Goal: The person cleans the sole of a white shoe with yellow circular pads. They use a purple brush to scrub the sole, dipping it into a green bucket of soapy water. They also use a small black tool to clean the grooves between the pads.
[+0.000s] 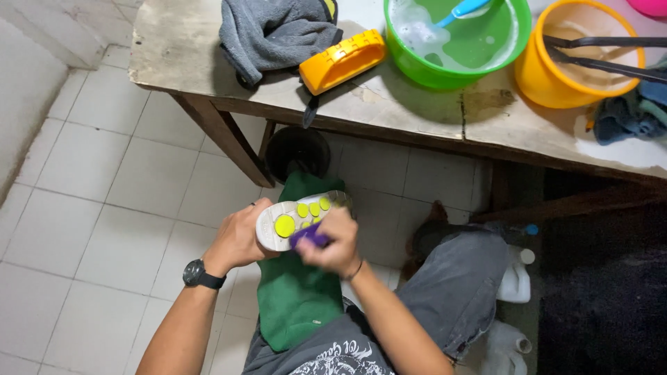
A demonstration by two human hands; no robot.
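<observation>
A shoe (300, 217) is turned sole up, its grey sole set with yellow-green round pads. My left hand (240, 239), a black watch on its wrist, grips the shoe's heel end. My right hand (332, 241) is closed on a small purple brush (310, 237) pressed against the sole. A green cloth (295, 298) lies over my lap underneath the shoe.
A worn wooden table (403, 104) carries a grey cloth (274, 31), a yellow brush (342, 60), a green basin (455, 38) of soapy water with a blue handle in it, and a yellow bucket (580, 55). White plastic bottles (515, 281) stand on the floor at right. A black round object (297, 149) sits under the table.
</observation>
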